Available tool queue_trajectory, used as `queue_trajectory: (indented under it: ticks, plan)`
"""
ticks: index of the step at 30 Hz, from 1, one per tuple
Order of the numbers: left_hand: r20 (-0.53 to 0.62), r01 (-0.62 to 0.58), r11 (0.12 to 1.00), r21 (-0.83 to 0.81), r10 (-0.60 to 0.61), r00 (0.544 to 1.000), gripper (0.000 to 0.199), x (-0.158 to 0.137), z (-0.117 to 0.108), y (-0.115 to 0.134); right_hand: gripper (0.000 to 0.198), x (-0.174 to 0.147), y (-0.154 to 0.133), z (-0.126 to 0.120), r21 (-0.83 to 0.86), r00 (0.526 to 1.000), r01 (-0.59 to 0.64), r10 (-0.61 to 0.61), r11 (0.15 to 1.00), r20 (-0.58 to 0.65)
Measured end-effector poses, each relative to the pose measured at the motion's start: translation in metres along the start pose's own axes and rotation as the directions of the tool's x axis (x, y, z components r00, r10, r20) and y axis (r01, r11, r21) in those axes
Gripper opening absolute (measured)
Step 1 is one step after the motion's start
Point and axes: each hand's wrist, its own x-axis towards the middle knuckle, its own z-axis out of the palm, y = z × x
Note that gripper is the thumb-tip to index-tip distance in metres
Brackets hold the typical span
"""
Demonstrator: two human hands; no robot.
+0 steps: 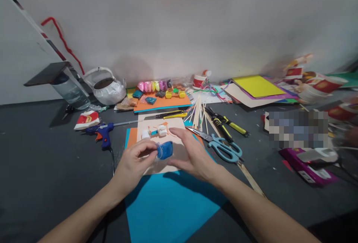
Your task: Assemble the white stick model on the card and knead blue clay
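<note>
Between the thumb and fingers of my left hand (137, 161) is pinched the clear wrapper of a small packet of blue modelling clay (166, 150). My right hand (192, 153) is just right of the packet, thumb and fingers spread, apart from it. Below both hands lies a pale sheet of paper (148, 118) over blue paper (170, 209). White pieces (162, 130) with orange bits around them sit on the pale sheet, just beyond the packet.
To the left lies a blue glue gun (104, 134). Scissors (225, 148), pliers (232, 125), wooden sticks (198, 114) and a yellow cutter (175, 114) lie to the right and beyond. Clay packets (153, 86) and coloured sheets (257, 86) rest near the white wall.
</note>
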Motion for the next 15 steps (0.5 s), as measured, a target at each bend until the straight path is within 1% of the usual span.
queue_trajectory:
  ticks: [1, 2, 4, 6, 9, 12, 15]
  plan:
    - [0.009, 0.042, 0.997, -0.065, -0.041, 0.999, 0.011, 0.001, -0.001, 0.001, 0.070, 0.001, 0.002, -0.001, -0.005, 0.999, 0.042, -0.042, 0.999, 0.032]
    - [0.026, 0.073, 0.991, -0.116, -0.071, 0.997, 0.012, 0.002, -0.003, 0.003, 0.070, 0.001, 0.003, -0.001, -0.010, 0.995, 0.077, -0.076, 0.997, 0.057]
    - [0.063, 0.109, 0.979, -0.172, -0.099, 0.993, 0.015, 0.003, -0.004, 0.005, 0.057, 0.000, 0.004, 0.000, -0.033, 0.990, 0.122, -0.119, 0.992, 0.069]
    - [0.091, 0.123, 0.975, -0.183, -0.108, 0.990, 0.019, 0.004, -0.005, 0.005, 0.045, -0.001, 0.003, 0.001, -0.070, 0.989, 0.143, -0.140, 0.987, 0.048]
    - [0.060, 0.132, 0.977, -0.166, -0.124, 0.990, 0.022, 0.004, -0.005, 0.005, 0.036, -0.002, -0.001, 0.000, -0.133, 0.986, 0.166, -0.165, 0.977, 0.021]
    - [0.026, 0.126, 0.982, -0.139, -0.124, 0.992, 0.021, 0.005, -0.005, 0.004, 0.032, -0.002, -0.005, 0.000, -0.192, 0.982, 0.189, -0.190, 0.963, 0.012]
    - [0.061, 0.137, 0.978, -0.155, -0.128, 0.990, 0.020, 0.006, -0.004, 0.003, 0.033, -0.002, -0.007, 0.003, -0.228, 0.978, 0.203, -0.206, 0.952, 0.011]
